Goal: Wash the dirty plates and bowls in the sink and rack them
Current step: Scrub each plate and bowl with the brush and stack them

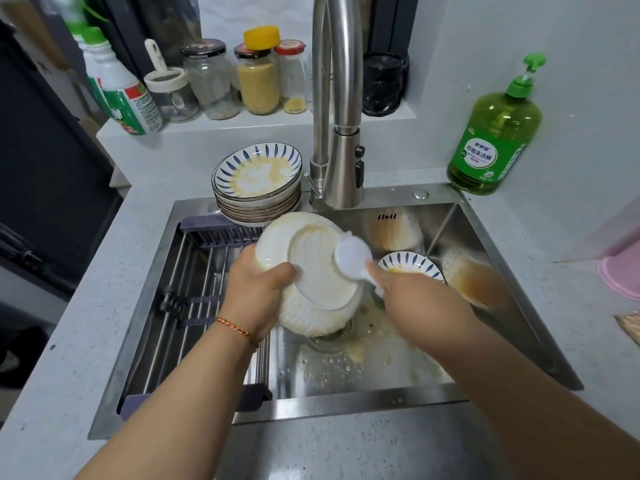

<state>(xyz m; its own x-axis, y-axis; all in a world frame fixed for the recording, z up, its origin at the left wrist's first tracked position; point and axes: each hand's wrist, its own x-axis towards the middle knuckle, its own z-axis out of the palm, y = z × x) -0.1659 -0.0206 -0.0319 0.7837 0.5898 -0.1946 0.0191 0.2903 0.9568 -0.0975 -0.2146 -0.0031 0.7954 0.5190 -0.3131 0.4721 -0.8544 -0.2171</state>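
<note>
Steel sink (460,237): left hand (258,292) grips an upturned plate (311,271); right hand (408,289) grips a scrub brush (351,254). Wet, the plate could slip.

2 bare forearms in shot, no sleeves showing. On the left wrist, a thin braided bracelet (237,329) in orange and red with darker flecks. The right wrist wears nothing. No rings on either hand.

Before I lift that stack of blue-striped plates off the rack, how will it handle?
The stack of plates is probably heavy: several glazed plates piled together. It leans slightly on the rack, so it may slide or tip. The top plate carries yellowish residue, so it is likely slippery. It looks ceramic, so fragile.
</note>
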